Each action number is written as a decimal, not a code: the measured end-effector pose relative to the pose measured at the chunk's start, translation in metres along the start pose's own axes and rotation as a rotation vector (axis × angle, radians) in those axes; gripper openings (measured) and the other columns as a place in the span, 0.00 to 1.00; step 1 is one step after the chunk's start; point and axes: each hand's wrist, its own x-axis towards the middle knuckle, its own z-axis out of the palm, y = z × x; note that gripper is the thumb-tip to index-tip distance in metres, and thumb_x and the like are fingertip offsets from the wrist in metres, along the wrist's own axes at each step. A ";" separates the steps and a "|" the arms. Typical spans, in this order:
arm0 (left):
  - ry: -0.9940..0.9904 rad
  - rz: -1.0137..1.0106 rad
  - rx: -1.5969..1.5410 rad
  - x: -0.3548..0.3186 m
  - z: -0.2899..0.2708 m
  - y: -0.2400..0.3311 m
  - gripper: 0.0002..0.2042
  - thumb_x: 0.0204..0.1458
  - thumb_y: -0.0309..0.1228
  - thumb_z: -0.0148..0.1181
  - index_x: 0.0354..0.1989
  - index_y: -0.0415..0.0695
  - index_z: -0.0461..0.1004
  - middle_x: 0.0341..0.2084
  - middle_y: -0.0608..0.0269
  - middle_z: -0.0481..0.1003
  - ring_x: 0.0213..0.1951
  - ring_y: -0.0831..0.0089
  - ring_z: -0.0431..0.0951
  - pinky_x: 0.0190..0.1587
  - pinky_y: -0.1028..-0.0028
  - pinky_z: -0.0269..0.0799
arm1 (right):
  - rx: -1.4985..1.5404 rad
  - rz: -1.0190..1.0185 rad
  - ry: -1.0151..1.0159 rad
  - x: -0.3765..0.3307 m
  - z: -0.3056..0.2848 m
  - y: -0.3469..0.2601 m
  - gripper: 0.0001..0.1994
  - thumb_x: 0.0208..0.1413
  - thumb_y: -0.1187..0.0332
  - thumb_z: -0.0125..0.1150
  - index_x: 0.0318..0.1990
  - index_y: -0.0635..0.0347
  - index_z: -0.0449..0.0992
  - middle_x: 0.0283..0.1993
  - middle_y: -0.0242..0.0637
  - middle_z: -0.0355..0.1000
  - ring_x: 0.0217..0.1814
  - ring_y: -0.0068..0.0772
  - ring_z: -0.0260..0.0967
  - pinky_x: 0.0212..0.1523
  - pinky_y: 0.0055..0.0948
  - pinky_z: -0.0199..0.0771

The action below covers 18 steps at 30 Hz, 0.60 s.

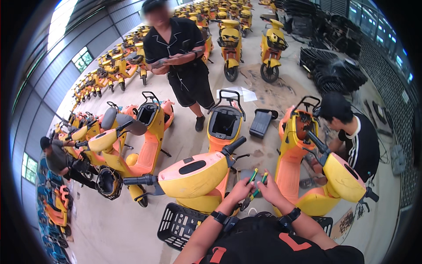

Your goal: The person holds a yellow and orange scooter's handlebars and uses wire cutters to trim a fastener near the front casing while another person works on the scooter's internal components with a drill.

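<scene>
Between the two scooters nearest me, I hold what looks like a pair of pliers [251, 196] with green and yellow handles. The handle ends point up and stand apart, while the grey head points down toward my body. My left hand [241, 191] is closed around one handle. Around the other handle, my right hand [271, 191] is closed too. Just left of my hands is the yellow and pink handlebar cover [193, 174] of a scooter. Another scooter's handlebar cover [345, 178] stands to the right. Whether the jaws grip anything is too small to tell.
A black basket [178, 226] is at my left forearm. Ahead, one scooter has an open seat compartment [224, 124], with a dark box [262, 123] on the floor beside it. A co-worker [351, 132] crouches at right; another person [178, 57] stands ahead. Rows of scooters fill the back.
</scene>
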 end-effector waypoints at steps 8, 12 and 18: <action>-0.068 -0.075 0.056 -0.012 -0.035 0.027 0.10 0.61 0.31 0.50 0.40 0.35 0.70 0.25 0.60 0.74 0.23 0.73 0.76 0.28 0.71 0.73 | -1.117 -0.757 -0.228 0.001 -0.011 -0.084 0.34 0.39 0.57 0.72 0.54 0.60 0.66 0.62 0.47 0.59 0.68 0.52 0.52 0.66 0.51 0.51; -0.158 -0.102 0.088 -0.023 -0.036 0.045 0.08 0.49 0.21 0.47 0.33 0.36 0.73 0.22 0.58 0.75 0.24 0.69 0.77 0.28 0.69 0.73 | -1.260 -0.810 -0.426 0.009 0.011 -0.072 0.34 0.38 0.58 0.71 0.55 0.56 0.66 0.65 0.46 0.58 0.71 0.52 0.49 0.67 0.54 0.50; -0.252 -0.018 0.189 -0.009 -0.031 0.014 0.11 0.46 0.24 0.51 0.35 0.35 0.77 0.24 0.53 0.78 0.25 0.65 0.79 0.28 0.67 0.72 | -1.263 -0.746 -0.455 0.016 0.012 -0.032 0.22 0.50 0.71 0.52 0.55 0.60 0.67 0.56 0.46 0.67 0.65 0.50 0.59 0.56 0.43 0.67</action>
